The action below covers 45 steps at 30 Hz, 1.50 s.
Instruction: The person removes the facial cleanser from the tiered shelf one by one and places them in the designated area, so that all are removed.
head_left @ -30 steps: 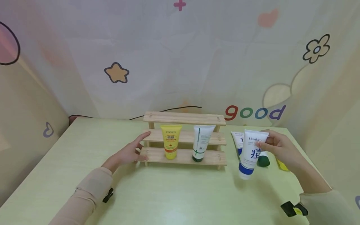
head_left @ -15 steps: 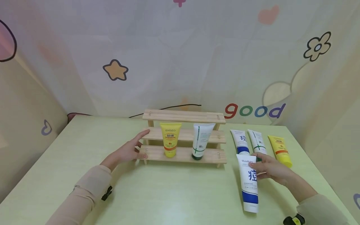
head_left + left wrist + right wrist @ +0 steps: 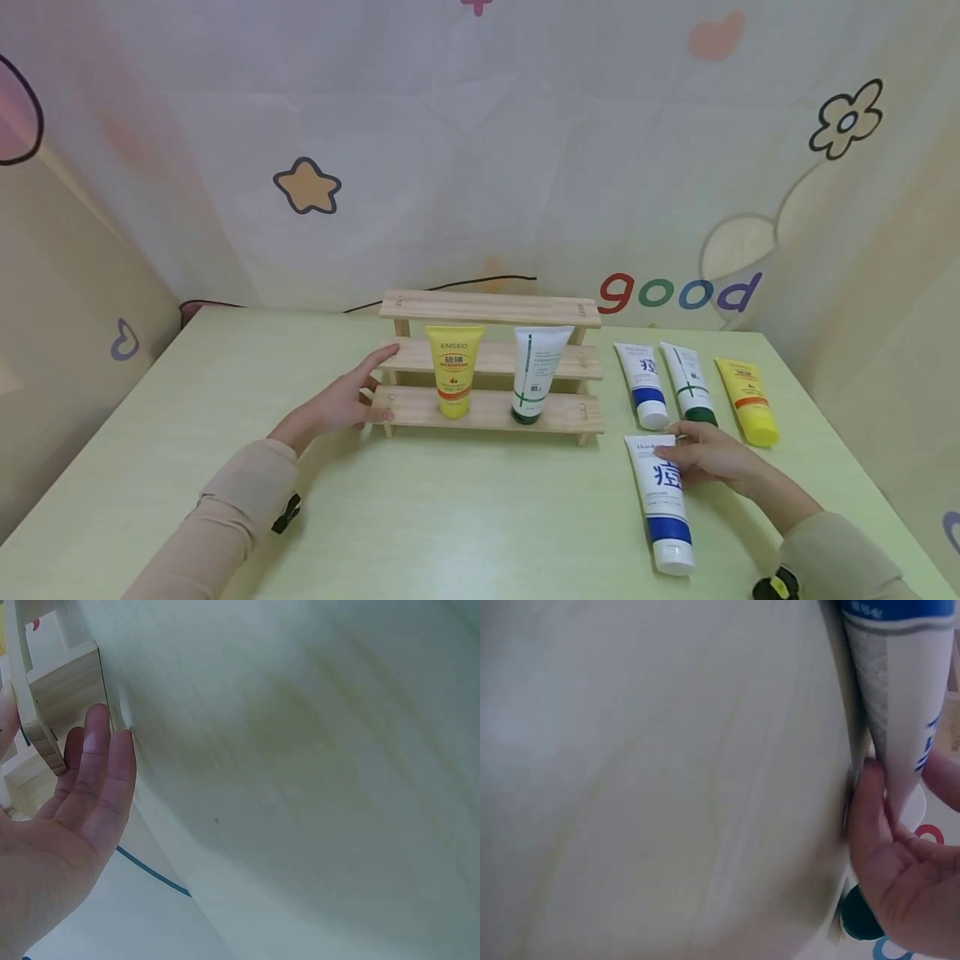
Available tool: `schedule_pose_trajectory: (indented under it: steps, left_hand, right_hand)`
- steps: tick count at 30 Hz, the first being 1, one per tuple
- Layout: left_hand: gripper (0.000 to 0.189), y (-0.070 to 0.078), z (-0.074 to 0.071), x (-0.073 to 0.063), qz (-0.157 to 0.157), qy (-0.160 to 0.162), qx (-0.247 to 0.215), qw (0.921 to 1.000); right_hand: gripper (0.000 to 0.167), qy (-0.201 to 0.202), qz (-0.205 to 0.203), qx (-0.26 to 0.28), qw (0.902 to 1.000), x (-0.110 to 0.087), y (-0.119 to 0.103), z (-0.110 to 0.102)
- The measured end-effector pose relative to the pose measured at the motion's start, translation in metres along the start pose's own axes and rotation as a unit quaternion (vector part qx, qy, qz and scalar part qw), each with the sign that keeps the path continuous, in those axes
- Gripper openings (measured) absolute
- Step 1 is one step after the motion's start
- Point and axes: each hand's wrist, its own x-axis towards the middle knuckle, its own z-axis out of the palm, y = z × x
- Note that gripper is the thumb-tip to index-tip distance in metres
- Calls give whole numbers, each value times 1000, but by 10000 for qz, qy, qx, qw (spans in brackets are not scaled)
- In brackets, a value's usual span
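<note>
Nearest, a white tube with a blue band points its white cap toward the person, its long axis running mostly front to back over the table; whether it lies flat I cannot tell. The right hand pinches its flat far end from the right, thumb on top, so most of the tube stretches out from the grip toward the person. The left hand is well apart from it.

Just past the right hand lie a smaller blue-banded tube, a green-capped tube and a yellow tube, caps nearer the person.

The left hand, fingers loosely extended, touches the left end of a three-tier wooden rack. Its bottom shelf bears a standing yellow tube and a standing white tube, both cap down.
</note>
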Motion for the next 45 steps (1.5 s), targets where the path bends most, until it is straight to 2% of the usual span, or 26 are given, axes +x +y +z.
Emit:
schedule_pose_trajectory:
  steps: [5,10,17,27,34,39,45]
  left_hand:
    - [92,0,0,1,3,20,26,10000]
    - [92,1,1,1,43,-2,30,10000]
    - [91,1,0,1,-6,9,53,10000]
    - [92,-3,0,2,-3,-14,66,10000]
    - [91,-2,0,2,60,-3,96,9999]
    - [91,-1,1,2,24,23,134,9999]
    - [91,-1,2,2,-8,46,125,9999]
  right_hand:
    - [53,599,58,-938,9938,-7,-4,-1]
    - [50,896,-263,-1223,9881,-21,-13,-13]
    - [50,1095,-1056,-1020,9831,-36,-45,-24]
    - [41,1323,-2150,-882,9636,-39,-80,-11]
    - [48,1535,-2563,-385,9536,-27,-96,13]
    - [54,1385,-2718,54,9523,-16,-109,30]
    - [58,1247,-2803,181,9516,5,-121,46]
